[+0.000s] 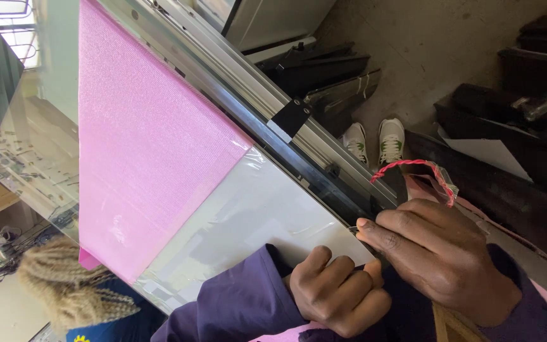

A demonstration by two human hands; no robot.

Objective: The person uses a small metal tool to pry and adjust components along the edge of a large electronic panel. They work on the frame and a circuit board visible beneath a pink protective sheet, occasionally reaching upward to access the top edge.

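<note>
**A:** Your right hand [441,256], lower right of the frame: thumb and forefinger tips [363,226] pinched narrow on something thin at the corner of the white sheet [248,209]. Too small to tell what it is.

**B:** And your left hand [340,294], bottom centre, is curled into a loose fist, knuckles up, resting on that sheet's lower corner. I can't tell whether it holds anything. Purple sleeve [242,304] trailing off to the bottom left.

**A:** Edges now. The white sheet meets the pink fabric [147,139] along a straight seam at centre, and the fabric climbs to the top left.

**B:** A metal rail [254,95] runs diagonally along their right edge, just beside your pinching fingers. Past it, bare floor at upper right.

**A:** Count: two hands, one pink fabric, one white sheet, two sneakers [375,140] at centre right, one red twisted cord [413,168] looping just above your right hand.
</note>
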